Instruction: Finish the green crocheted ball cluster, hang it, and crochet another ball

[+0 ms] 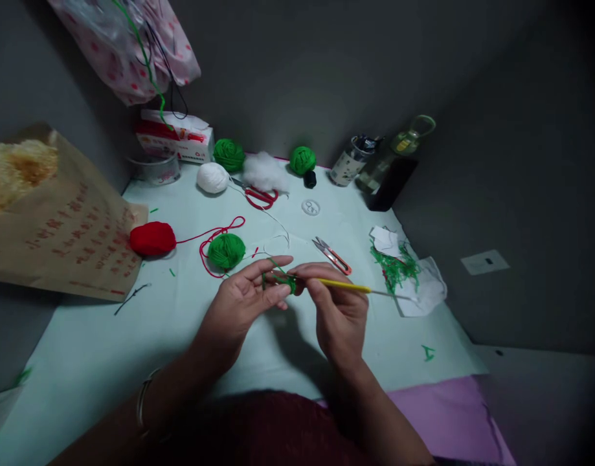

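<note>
Left hand [239, 303]: pinching green piece [292, 283]
Right hand [342, 317]: gripping yellow hook [344, 285]
Green piece: might slip, should pinch slacken

1. Twelve o'clock: a plain dark gray back wall [297, 77].
2. Ten o'clock: a gray left wall [15, 71].
3. Three o'clock: a gray right wall [520, 194] bearing a pale rectangular plate [485, 262].
4. Six o'clock: a desk [107, 349] under a pale mint cover.
5. Light: dim, cool, brighter over the desk, nearly black toward two o'clock.
</note>
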A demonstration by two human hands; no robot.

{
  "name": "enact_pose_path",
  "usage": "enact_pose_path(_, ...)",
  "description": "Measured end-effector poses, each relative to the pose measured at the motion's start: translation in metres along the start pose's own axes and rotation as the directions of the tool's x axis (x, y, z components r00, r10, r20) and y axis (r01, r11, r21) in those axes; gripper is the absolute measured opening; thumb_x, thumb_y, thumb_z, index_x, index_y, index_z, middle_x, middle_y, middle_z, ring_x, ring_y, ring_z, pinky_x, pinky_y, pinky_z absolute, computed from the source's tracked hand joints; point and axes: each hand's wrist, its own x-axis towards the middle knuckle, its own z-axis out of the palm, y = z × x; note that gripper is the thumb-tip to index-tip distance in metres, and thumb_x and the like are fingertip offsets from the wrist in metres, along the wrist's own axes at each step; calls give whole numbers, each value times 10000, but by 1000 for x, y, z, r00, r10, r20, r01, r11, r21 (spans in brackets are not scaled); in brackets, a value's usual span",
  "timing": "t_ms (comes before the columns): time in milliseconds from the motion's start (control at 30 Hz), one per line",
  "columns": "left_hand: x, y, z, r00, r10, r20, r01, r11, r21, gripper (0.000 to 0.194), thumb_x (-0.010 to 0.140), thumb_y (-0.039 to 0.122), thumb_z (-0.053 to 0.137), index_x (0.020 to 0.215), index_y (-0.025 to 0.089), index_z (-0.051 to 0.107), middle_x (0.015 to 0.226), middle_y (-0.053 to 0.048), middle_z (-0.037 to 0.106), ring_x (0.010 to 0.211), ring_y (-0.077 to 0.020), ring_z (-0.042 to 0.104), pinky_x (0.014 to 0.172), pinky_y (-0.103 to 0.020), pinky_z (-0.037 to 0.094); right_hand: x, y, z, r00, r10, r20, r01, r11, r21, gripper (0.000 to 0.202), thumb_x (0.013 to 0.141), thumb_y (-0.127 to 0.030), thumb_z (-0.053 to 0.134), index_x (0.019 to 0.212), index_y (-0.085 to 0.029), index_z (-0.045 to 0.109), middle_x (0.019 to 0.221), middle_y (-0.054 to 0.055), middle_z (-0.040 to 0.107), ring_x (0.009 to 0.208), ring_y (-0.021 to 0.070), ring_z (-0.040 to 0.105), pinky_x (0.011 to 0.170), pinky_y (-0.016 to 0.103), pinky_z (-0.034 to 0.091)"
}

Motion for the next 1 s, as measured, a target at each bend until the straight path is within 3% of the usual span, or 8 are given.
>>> enact_pose_path(233, -4, 4, -3, 1000, -17, -8, 17, 999, 39, 342, 801, 238, 803, 1135, 201, 737, 851, -13, 713, 730, -101, 641, 752, -237, 525, 2, 2, -8, 991, 133, 24, -135, 962, 238, 178, 993, -269, 553, 963, -224, 722, 897, 30, 743, 719, 129, 673, 705, 307, 575)
enact_pose_path(467, -4, 3, -3, 999, 27, -33, -24, 997, 77, 325, 805, 233, 792, 1125, 210, 741, 838, -1, 677, 738, -100, 630, 759, -236, 517, -5, -8, -9, 993, -105, 55, 110, 987, -113, 220, 1002, -155, 488, 1051, -226, 691, 971, 42, 731, 799, 147, 691, 742, 335, 586)
enact_pose_path(633, -4, 1, -1, 995, 73, -61, -67, 992, 109, 364, 793, 189, 797, 1150, 209, 732, 787, 19, 625, 725, -87, 595, 721, -200, 499, -10, -5, -7, 856, -436, 277, 517, 716, -469, 309, 967, -90, 509, 1211, -235, 632, 1002, 56, 735, 912, 174, 690, 751, 339, 601)
enact_pose_path(700, -3, 0, 0, 999, 41, -32, -39, 998, 41, 433, 782, 195, 804, 1204, 210, 710, 761, 27, 608, 654, -70, 558, 637, -181, 476, -11, -2, -7, 796, -491, 354, 599, 559, -573, 314, 946, -97, 563, 1218, -230, 647, 1038, 74, 728, 954, 188, 689, 752, 334, 609)
enact_pose_path(767, -2, 1, -1, 998, -51, 23, 52, 997, -64, 454, 787, 219, 799, 1229, 194, 699, 685, 46, 562, 541, -44, 476, 535, -166, 424, -12, 0, -7, 792, -495, 356, 597, 507, -622, 320, 928, -101, 602, 1208, -241, 671, 1086, 82, 712, 997, 203, 685, 768, 345, 612)
enact_pose_path(867, -1, 4, -2, 987, -153, 55, 161, 970, -183, 366, 808, 204, 778, 1167, 152, 728, 594, 84, 439, 451, -7, 317, 452, -135, 330, -10, -2, -6, 893, -421, 159, 440, 745, -501, 296, 951, -107, 556, 1162, -266, 689, 1013, 54, 713, 907, 192, 686, 738, 365, 605)
enact_pose_path(933, 0, 5, -2, 990, -139, 36, 143, 971, -193, 321, 817, 174, 767, 1137, 157, 743, 639, 76, 467, 440, 14, 263, 430, -120, 287, -7, -5, -4, 948, -317, 13, 307, 907, -287, 261, 977, -128, 508, 1083, -262, 705, 888, 30, 698, 763, 165, 659, 650, 341, 582)
enact_pose_path(1000, -1, 6, -1, 994, -103, 34, 107, 983, -152, 325, 816, 165, 768, 1139, 186, 746, 725, 49, 551, 435, 27, 262, 416, -118, 267, -4, -6, -1, 977, -212, -28, 207, 969, -135, 233, 984, -145, 510, 1014, -247, 717, 853, 26, 688, 731, 153, 645, 616, 317, 563)
